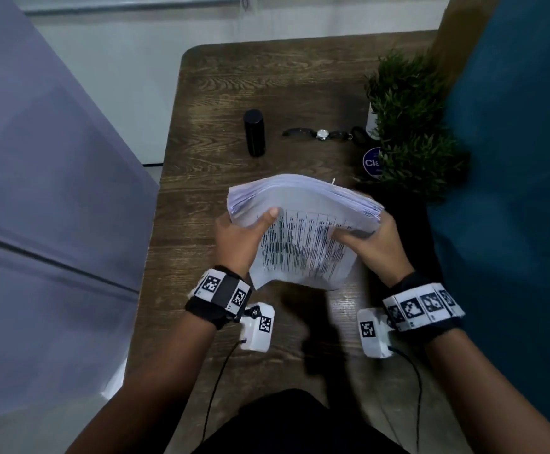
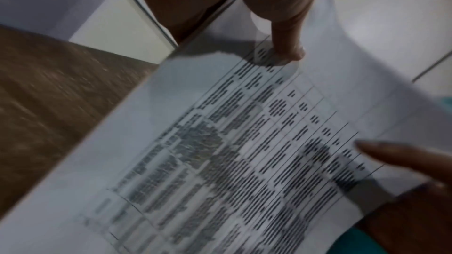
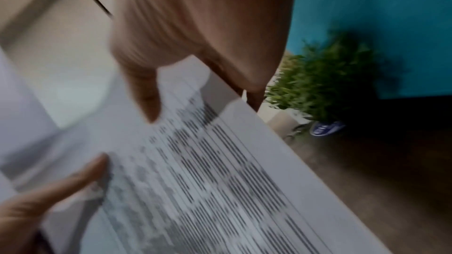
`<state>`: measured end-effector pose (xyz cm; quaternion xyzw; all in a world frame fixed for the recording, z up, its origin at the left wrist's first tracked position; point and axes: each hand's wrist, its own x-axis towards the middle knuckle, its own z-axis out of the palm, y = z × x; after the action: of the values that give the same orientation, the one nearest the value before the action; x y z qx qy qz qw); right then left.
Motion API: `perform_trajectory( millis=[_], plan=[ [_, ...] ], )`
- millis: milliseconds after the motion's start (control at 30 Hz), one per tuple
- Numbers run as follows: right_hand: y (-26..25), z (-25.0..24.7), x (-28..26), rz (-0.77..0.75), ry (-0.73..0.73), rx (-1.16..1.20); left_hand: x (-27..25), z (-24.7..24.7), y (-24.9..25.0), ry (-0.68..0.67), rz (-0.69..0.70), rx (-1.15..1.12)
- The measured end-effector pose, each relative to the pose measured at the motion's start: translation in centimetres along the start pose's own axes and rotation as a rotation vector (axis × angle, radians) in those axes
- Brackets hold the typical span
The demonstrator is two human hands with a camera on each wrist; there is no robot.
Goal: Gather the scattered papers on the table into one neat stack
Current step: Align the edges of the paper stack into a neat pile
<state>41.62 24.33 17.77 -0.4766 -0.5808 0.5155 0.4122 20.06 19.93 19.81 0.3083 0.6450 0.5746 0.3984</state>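
Note:
A thick stack of white papers with printed tables is held up above the wooden table, tilted toward me with its far edges fanned. My left hand grips the stack's left side, thumb on the printed top sheet. My right hand grips the right side, thumb also on top. In the left wrist view the left thumb presses the sheet. The right wrist view shows the right thumb on the same page. The fingers under the stack are hidden.
On the table behind the stack lie a black cylinder, a wristwatch and a round blue sticker. A potted green plant stands at the right by a teal wall. A grey cabinet is at the left.

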Motion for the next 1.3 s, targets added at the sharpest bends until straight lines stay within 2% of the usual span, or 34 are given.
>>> perform_trajectory(
  millis=[100,233,333,467,600,767,933,1067,1167,1233,1300],
  plan=[
    [1.8,-0.1,-0.5,0.048,-0.014,0.041,0.1,-0.4,-0.3,-0.071,0.006,0.019],
    [1.2,0.6,-1.0,-0.018,0.162,0.078,0.1,-0.5,1.2,-0.098,0.136,-0.025],
    [0.0,1.0,-0.9,-0.042,0.176,0.087,0.0,0.1,2.6,-0.017,0.196,-0.088],
    [-1.0,1.0,-0.1,-0.038,0.144,0.162,0.6,0.8,3.2,0.118,0.168,-0.115],
    [0.3,0.5,1.2,0.041,0.055,0.184,0.8,0.8,2.9,0.15,0.182,-0.046],
    [1.3,0.8,1.4,0.064,0.015,0.156,0.6,0.2,2.4,0.077,0.299,-0.041],
    [1.7,0.9,1.5,0.079,-0.017,0.139,0.9,-0.1,2.0,0.056,0.269,-0.079],
    [1.7,0.9,1.7,0.065,0.037,0.122,1.3,-0.3,2.0,-0.003,0.281,-0.056],
    [1.4,1.1,1.6,0.029,0.097,0.102,1.7,-1.1,1.6,-0.157,0.263,-0.083],
    [1.3,1.1,1.3,0.019,0.125,0.102,1.8,-1.6,1.4,-0.281,0.198,-0.059],
    [0.9,1.1,0.8,0.007,0.124,0.105,1.8,-1.6,1.4,-0.301,0.167,0.014]
  ],
)
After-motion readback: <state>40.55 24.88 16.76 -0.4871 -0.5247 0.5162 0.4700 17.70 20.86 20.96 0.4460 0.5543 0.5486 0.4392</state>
